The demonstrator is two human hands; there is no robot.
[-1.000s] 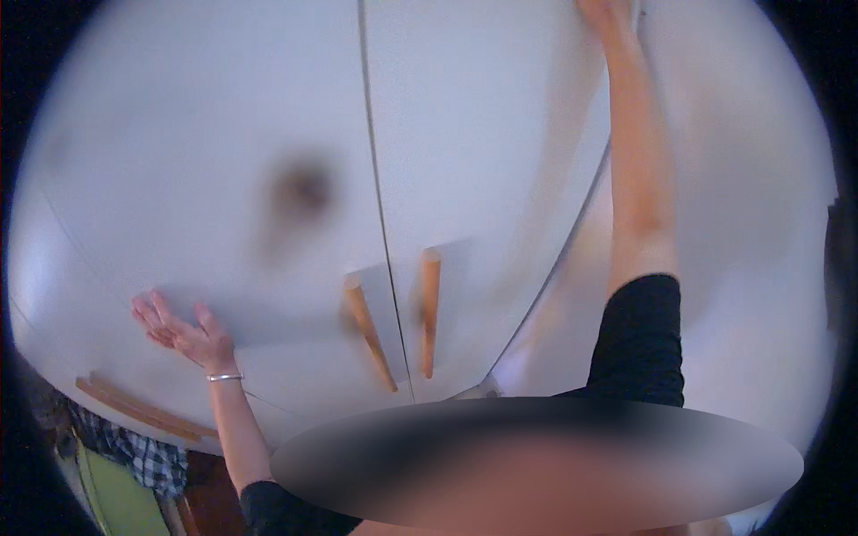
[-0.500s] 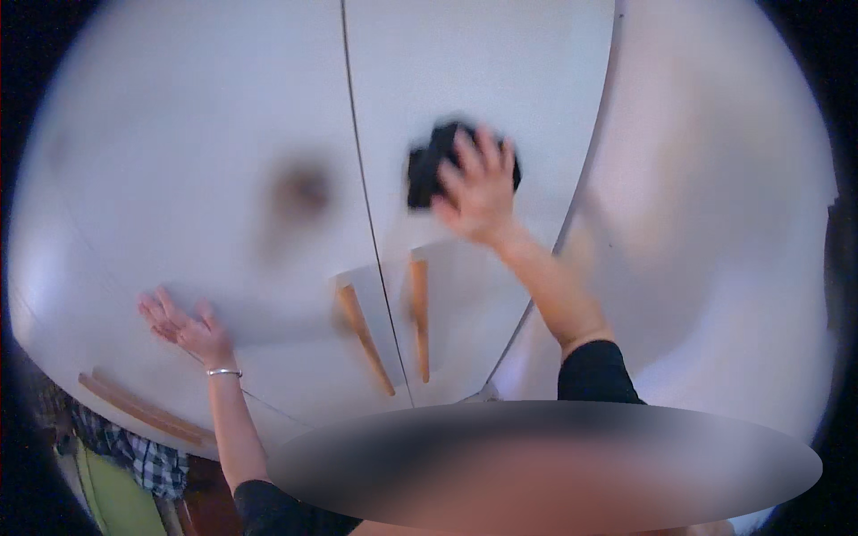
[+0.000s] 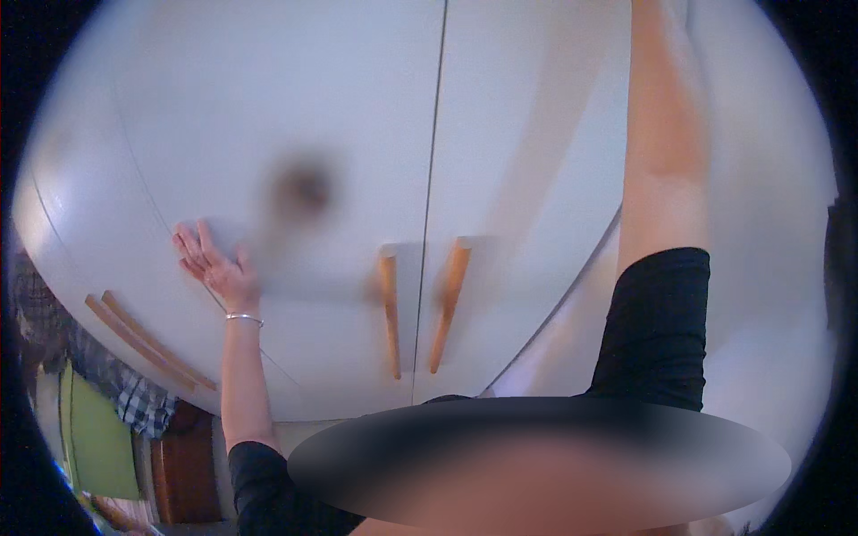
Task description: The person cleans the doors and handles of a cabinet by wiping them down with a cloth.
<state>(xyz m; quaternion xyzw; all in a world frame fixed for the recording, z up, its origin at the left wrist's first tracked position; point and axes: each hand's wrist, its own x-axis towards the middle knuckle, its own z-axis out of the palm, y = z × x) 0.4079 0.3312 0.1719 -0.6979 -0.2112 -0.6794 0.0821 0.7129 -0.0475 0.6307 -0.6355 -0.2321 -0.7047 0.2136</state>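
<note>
My left hand (image 3: 217, 270) is open with its fingers apart, resting against the white cabinet doors (image 3: 357, 98) near the seam between two panels. It wears a silver bangle (image 3: 243, 318) at the wrist and holds nothing. The right arm (image 3: 666, 179) in its dark sleeve reaches straight up past the upper edge of the picture, so my right hand is hidden from view. Between the arms, two wooden handles, the left handle (image 3: 391, 313) and the right handle (image 3: 450, 308), flank the seam of the doors.
Another pair of wooden handles (image 3: 147, 344) sits at the lower left. Beyond the cabinet there are a checked cloth (image 3: 147, 406), a green panel (image 3: 100, 438) and a brown wooden piece (image 3: 186, 469). A pale wall (image 3: 769, 268) stands to the right. A blurred dark spot hangs over the upper left.
My right hand, earlier spread on a black cloth-like thing against the right door, has gone up out of view, and the black thing no longer shows. My left hand stays spread on the cabinet.
</note>
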